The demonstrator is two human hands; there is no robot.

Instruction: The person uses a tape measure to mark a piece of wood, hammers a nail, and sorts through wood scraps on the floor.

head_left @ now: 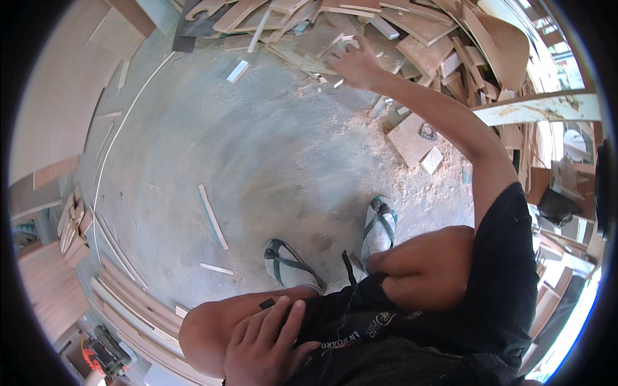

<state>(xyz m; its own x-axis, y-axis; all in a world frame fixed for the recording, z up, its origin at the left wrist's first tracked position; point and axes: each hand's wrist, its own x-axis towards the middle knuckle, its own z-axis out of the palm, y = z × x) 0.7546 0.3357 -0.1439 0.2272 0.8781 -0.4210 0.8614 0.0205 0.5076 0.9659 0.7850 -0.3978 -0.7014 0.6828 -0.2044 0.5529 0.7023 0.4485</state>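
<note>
Right hand [357, 64] at edge of scrap-wood pile [425, 55], can't tell grip; left hand [265, 344] loose on thigh [215, 321]; wide floor [238, 141] between.

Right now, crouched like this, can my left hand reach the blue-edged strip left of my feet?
Probably yes, with a forward lean: your left hand rests on your left leg, and the strip lies on the floor beyond that leg, nothing on top of it.

Wood scraps [425, 56] crowd the right hand [356, 63] (the middle floor [257, 148] leaves passage).
</note>
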